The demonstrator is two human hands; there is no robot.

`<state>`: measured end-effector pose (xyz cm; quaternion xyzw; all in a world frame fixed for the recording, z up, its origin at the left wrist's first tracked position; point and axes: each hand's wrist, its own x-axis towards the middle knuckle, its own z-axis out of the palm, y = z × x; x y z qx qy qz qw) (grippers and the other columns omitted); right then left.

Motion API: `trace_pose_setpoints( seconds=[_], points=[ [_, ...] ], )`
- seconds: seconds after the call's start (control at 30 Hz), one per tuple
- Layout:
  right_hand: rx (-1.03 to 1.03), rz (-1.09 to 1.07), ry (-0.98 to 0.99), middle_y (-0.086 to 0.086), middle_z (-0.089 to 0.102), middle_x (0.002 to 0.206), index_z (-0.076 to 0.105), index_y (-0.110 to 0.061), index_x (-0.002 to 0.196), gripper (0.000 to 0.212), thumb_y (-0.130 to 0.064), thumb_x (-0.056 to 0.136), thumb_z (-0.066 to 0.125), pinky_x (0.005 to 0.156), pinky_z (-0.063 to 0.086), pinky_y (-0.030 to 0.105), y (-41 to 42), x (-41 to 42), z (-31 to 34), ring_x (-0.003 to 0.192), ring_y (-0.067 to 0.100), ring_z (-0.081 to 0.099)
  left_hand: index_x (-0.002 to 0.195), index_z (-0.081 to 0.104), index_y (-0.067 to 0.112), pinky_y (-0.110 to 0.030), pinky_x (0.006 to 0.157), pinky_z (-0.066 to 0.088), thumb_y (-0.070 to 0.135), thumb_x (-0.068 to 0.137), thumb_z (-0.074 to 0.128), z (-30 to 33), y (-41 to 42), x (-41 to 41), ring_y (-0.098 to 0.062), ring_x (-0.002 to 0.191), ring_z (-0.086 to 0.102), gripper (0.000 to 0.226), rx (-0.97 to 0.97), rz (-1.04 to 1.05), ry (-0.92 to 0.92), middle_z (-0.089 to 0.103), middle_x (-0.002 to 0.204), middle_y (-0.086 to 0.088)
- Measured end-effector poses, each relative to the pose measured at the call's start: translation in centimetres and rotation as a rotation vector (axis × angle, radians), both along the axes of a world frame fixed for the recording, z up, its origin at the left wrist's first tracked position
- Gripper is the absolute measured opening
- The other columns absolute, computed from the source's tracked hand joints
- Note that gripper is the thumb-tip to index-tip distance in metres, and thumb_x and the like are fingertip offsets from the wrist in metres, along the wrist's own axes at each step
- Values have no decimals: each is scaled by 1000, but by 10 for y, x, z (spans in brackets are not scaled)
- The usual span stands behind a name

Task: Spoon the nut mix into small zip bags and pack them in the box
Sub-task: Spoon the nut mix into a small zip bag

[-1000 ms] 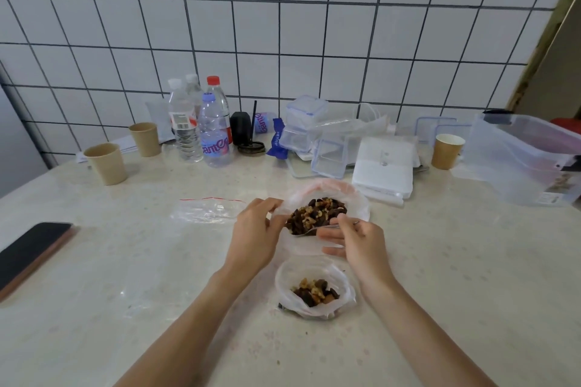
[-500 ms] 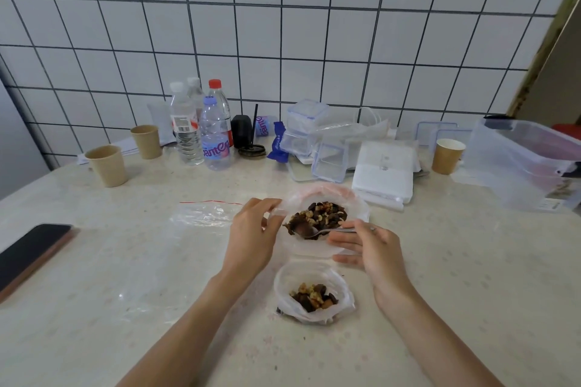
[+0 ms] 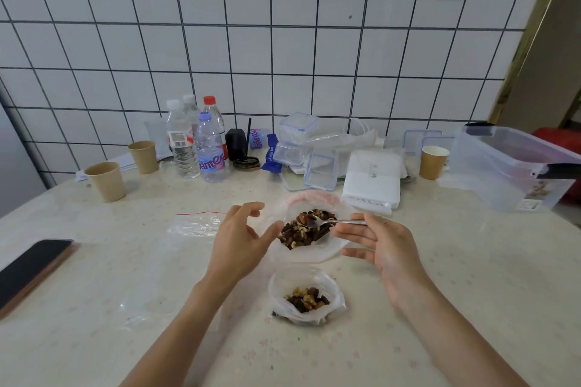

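**Inspector:** Starting at the far left: a dark phone (image 3: pixel 30 270) lies at the table (image 3: pixel 125 339) edge, two paper cups (image 3: pixel 105 181) stand beyond it, and water bottles (image 3: pixel 210 151) stand against the wall. None of these enters into the work.

**Assistant:** And the flat bag?

**Inspector:** An empty zip bag (image 3: pixel 196 225) lies flat, red seal strip on its far edge, just left of the left hand (image 3: pixel 239 243). I judge it is staged as the next one to fill. The left hand hovers beside the large bag of nut mix (image 3: pixel 306 229), fingers spread and relaxed, gripping nothing; likely placed to steady that bag's rim.

**Assistant:** The spoon?

**Inspector:** The spoon (image 3: pixel 330 221) is loaded. Its long axis runs left to right, roughly level, bowl pointing left over the mix, handle pinched between thumb and fingers of the right hand (image 3: pixel 382 245). Level keeps the load from spilling.

**Assistant:** The destination?

**Inspector:** A small bag (image 3: pixel 306 297), mouth open upward and partly filled, sits directly near-side of the large bag, a short carry for the spoon. The clear box (image 3: pixel 515 166) waits at far right, well apart; whether it holds any packed bags I cannot tell.
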<state>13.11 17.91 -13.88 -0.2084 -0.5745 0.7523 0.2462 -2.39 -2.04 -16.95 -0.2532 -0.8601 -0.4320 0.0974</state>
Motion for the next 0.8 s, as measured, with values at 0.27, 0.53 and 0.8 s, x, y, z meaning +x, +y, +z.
trace_pose_setpoints(
  seconds=[0.27, 0.53, 0.8],
  points=[
    [116, 110, 44, 23, 78, 93, 69, 2, 107, 34, -24, 108, 47, 59, 63, 35, -10, 52, 23, 90, 35, 78, 87, 68, 34, -21, 61, 52, 65, 90, 59, 15, -24, 39, -7, 62, 68, 32, -72, -146, -155, 71, 80, 10],
    [520, 186, 0, 1, 81, 90, 74, -12, 101, 29, -28, 106, 50, 65, 62, 32, -35, 75, -6, 93, 20, 77, 72, 70, 27, -13, 56, 43, 50, 98, 60, 3, -28, 71, -6, 52, 63, 36, -124, -270, -218, 67, 57, 7],
    [1234, 294, 92, -21, 72, 110, 71, -28, 119, 33, -41, 108, 43, 87, 52, 20, -35, 89, -10, 105, 2, 68, 76, 73, 24, -38, 65, 54, 41, 99, 64, 12, -30, 78, -25, 62, 67, 30, -56, -256, -149, 68, 65, -6]
  ],
)
